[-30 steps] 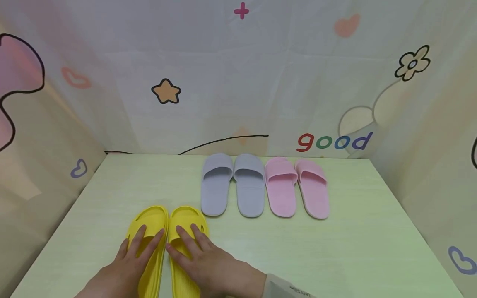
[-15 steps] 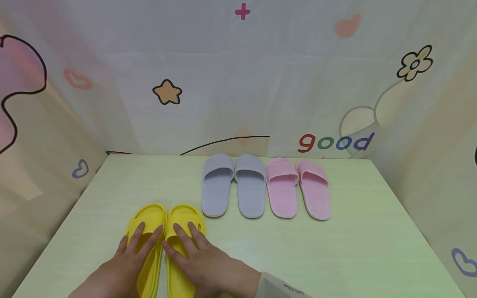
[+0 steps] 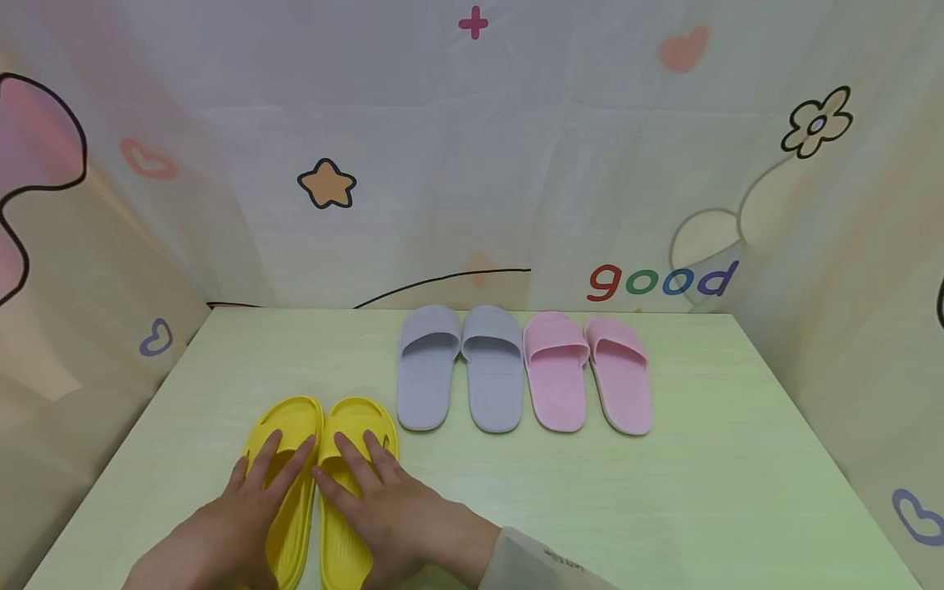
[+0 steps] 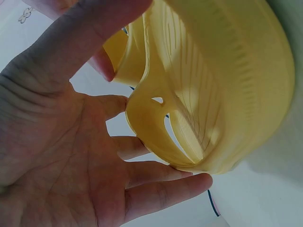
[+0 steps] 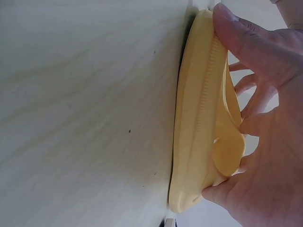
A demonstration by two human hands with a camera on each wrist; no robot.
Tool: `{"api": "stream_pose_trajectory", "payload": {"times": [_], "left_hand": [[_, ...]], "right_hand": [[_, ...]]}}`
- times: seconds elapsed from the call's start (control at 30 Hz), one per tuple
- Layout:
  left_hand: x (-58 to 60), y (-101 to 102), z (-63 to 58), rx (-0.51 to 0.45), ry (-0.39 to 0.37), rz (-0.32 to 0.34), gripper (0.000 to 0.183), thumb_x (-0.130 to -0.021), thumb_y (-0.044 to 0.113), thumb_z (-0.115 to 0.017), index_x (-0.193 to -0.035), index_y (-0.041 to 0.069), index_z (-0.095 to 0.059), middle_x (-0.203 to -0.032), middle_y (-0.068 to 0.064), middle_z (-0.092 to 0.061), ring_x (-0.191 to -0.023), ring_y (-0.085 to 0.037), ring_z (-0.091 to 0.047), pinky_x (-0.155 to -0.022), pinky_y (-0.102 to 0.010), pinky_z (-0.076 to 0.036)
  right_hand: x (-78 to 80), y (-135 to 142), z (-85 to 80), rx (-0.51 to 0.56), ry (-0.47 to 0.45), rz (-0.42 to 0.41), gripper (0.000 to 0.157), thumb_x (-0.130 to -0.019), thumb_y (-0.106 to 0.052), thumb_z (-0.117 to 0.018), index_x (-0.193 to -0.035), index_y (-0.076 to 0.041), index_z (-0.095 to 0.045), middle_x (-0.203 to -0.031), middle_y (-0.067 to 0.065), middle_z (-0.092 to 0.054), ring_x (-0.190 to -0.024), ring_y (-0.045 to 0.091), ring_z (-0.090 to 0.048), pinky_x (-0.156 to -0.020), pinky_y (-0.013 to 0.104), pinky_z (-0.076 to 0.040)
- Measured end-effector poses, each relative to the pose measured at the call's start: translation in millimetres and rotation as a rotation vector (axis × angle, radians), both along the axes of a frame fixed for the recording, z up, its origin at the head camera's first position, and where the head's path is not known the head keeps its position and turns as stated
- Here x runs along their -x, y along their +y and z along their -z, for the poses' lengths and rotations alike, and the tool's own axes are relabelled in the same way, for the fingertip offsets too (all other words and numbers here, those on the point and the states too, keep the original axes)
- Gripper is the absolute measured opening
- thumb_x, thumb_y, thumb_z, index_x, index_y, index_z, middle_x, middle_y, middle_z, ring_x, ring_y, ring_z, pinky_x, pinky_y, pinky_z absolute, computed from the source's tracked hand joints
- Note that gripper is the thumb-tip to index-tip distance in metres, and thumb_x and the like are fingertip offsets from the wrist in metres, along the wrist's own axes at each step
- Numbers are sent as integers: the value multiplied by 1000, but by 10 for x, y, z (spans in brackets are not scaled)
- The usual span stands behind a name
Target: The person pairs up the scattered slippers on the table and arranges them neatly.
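Observation:
Two yellow slippers lie side by side, toes pointing away, at the table's front left. On the left slipper (image 3: pixel 291 414) rests my left hand (image 3: pixel 229 524), fingers spread over its strap and opening. My right hand (image 3: pixel 398 512) lies likewise across the right slipper (image 3: pixel 361 418). In the left wrist view, straight fingertips touch the strap of the yellow slipper (image 4: pixel 246 109), palm held off it. The right wrist view has the thumb against the yellow slipper's (image 5: pixel 196 118) side and the little finger lower down, near the toe. My hands partly hide both slippers.
A grey pair of slippers, left (image 3: pixel 425 385) and right (image 3: pixel 496 389), stands at the back of the table (image 3: pixel 701 492). Right beside it is a pink pair, left (image 3: pixel 556 389) and right (image 3: pixel 623 389). A printed curtain (image 3: pixel 442 164) hangs behind and at both sides.
Both hands and the yellow slippers have slid together a little to the left and away from me. The grey and pink slippers stay where they were.

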State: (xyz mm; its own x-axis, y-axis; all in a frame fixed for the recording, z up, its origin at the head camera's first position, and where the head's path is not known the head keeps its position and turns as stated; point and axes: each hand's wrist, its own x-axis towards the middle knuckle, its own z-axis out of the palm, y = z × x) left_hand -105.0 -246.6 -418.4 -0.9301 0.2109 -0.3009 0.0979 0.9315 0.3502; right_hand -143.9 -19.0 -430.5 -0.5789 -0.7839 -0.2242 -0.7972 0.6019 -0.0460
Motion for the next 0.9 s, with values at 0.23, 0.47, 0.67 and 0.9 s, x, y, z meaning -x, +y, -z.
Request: {"api": "stream_pose_trajectory", "payload": {"times": [0.23,0.47,0.67,0.9], "left_hand": [[176,-8,6,66,-65,-6,169,-34,42,-106,-168,25,-4,-168,-34,4,-138,-79,-10,-72,-68,-58],[263,-28,-19,79,-87,-7,168,-37,35,-107,-168,28,-1,-168,-32,9,-139,-79,-7,-72,-68,-57],[319,-42,-61,86,-109,-5,165,-41,36,-106,-168,28,-1,-168,-32,11,-140,-78,-6,-78,-72,-55],[381,-81,-67,82,-98,10,162,-42,36,-106,-168,27,-4,-169,-30,9,-141,-76,-10,-77,-74,-54]], "right_hand": [[57,-44,29,21,-10,2,135,-69,-82,-75,-166,-34,6,-175,5,17,-162,38,-2,-127,40,-30],[119,-104,36,17,-21,18,139,-67,-80,-79,-166,-36,6,-175,5,17,-162,38,0,-128,41,-27],[163,-148,27,3,-50,46,143,-63,-81,-81,-164,-38,11,-174,2,23,-162,37,5,-129,42,-24],[220,-191,23,4,-63,61,145,-62,-81,-81,-164,-38,14,-173,3,25,-162,38,8,-130,43,-21]]}}
